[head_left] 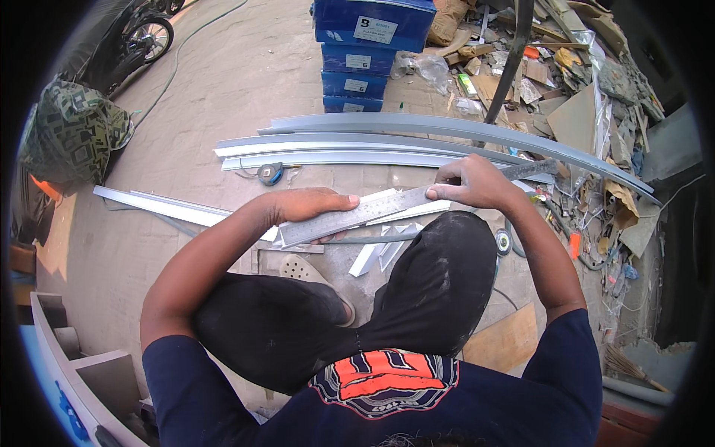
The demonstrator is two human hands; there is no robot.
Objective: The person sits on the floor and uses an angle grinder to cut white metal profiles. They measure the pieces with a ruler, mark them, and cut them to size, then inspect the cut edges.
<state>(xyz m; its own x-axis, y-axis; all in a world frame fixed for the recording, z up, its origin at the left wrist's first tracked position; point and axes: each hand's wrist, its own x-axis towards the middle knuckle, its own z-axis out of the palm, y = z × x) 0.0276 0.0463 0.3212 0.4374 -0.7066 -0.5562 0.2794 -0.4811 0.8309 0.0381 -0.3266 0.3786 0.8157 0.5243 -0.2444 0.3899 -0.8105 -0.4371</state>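
A long, worn steel ruler (387, 205) runs across in front of my knees, slanting up to the right. My left hand (313, 204) is closed round its left part, thumb on top and fingers beneath, together with a white metal strip (381, 195) partly hidden under the ruler. With thumb and fingers, my right hand (477, 182) pinches the ruler farther right; its worn end (532, 170) sticks out past that hand. Short white angled pieces (366, 259) lie on the ground below the ruler. A blue tape measure (270, 173) rests beyond my left hand.
Long metal profiles (335, 140) lie across the ground ahead, another (160, 205) to the left. Blue boxes (356, 61) are stacked behind them. Rubble and scrap (536, 82) cover the right side. A round tape measure (503, 242) is by my right knee; a camouflage-patterned cover (74, 130) stands left.
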